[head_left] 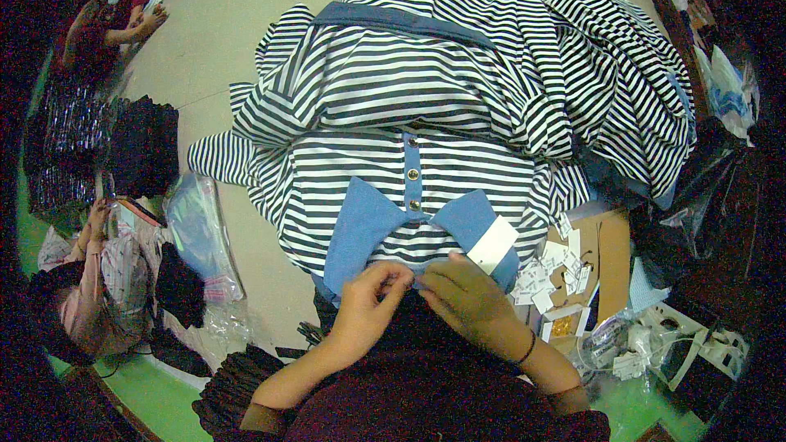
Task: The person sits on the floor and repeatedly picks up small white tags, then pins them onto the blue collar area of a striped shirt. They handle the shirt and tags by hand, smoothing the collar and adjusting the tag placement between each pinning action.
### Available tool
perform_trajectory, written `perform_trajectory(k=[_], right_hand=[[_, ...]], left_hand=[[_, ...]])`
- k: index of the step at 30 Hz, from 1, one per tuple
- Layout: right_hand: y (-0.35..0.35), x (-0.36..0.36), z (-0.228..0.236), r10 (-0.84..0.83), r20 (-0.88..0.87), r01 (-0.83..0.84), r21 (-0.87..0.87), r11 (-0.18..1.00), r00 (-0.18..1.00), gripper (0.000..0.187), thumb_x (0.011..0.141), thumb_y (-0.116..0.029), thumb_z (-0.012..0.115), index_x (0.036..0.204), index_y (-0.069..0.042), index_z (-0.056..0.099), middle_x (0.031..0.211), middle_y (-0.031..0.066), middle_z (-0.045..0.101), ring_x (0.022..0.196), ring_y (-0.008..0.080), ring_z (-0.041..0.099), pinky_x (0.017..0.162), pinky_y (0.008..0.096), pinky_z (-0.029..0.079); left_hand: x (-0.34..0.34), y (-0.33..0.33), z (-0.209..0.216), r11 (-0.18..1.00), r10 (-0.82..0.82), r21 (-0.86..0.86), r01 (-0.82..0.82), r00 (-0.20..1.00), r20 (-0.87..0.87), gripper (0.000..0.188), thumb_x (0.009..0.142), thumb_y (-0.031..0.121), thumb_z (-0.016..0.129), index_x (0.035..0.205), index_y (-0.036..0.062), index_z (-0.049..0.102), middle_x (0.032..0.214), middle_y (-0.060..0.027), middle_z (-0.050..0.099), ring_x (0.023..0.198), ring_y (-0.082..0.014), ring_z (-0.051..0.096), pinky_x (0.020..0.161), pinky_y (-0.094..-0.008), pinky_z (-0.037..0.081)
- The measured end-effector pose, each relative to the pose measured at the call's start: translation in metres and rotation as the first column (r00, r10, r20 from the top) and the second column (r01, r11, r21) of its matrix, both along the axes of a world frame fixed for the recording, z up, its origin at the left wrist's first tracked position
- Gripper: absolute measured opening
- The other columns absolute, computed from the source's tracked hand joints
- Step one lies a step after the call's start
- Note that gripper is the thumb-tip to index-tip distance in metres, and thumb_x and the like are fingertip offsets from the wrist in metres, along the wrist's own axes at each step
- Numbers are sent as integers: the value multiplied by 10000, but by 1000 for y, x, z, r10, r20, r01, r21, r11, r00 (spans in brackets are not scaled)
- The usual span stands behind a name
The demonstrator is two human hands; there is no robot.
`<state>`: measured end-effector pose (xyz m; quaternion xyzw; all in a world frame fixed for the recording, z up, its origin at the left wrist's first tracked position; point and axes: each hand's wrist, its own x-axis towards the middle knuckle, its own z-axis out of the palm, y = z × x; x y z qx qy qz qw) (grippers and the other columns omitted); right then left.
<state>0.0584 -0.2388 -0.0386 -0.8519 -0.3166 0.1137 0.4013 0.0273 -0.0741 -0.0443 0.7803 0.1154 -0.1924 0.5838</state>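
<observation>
A black-and-white striped shirt [352,160] lies in front of me with its neck end toward my body. It has a blue collar [364,225] and a blue button placket [413,173]. Both my hands meet at the near middle of the collar. My left hand [372,299] is closed, thumb and forefinger pinched at the collar's edge. Beside it my right hand [471,299] has its fingers bent and closed at the same edge. What lies right between the fingertips is too small to make out. A white tag [495,244] rests on the collar's right wing.
More striped shirts [606,65] are heaped beyond and to the right. At the right, an open cardboard box [614,266] holds loose white tags [557,270]. Clear plastic bags [205,229] lie on the left. Another person [106,278] works at lower left, another [98,29] at upper left.
</observation>
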Motion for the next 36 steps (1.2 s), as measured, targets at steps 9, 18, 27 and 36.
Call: perform_trajectory(k=[9, 18, 27, 36], right_hand=[[-63, 39, 17, 62, -6, -61, -277, 959, 998, 352, 621, 5, 557, 945, -131, 570, 1092, 66, 519, 1036, 250, 459, 910, 397, 335], [-30, 95, 30, 216, 391, -59, -375, 925, 895, 189, 677, -103, 491, 859, -120, 541, 814, 24, 519, 848, 188, 498, 906, 426, 316], [15, 103, 29, 267, 296, -189, -267, 945, 917, 380, 695, -115, 533, 1072, -92, 496, 1069, 72, 515, 1053, 227, 452, 960, 434, 264], [-67, 35, 29, 149, -137, -188, -333, 924, 979, 269, 696, -206, 627, 928, -90, 556, 1079, 86, 488, 978, 267, 466, 820, 356, 373]], left_hand=[[6, 12, 15, 884, -436, 352, 307, 811, 390, 252, 740, 97, 593, 969, 19, 521, 898, -136, 541, 834, -283, 533, 723, -358, 428], [20, 65, 25, 630, -722, 600, 493, 657, 218, 380, 633, 186, 675, 936, 50, 491, 1060, -153, 456, 974, -343, 452, 848, -417, 381], [18, 73, 23, 635, -736, 595, 494, 622, 269, 289, 657, 239, 663, 819, 52, 514, 1059, -187, 490, 978, -373, 474, 798, -431, 419], [20, 97, 27, 802, -573, 418, 427, 746, 338, 242, 669, 112, 635, 874, 56, 518, 1049, -144, 514, 910, -307, 527, 767, -363, 437]])
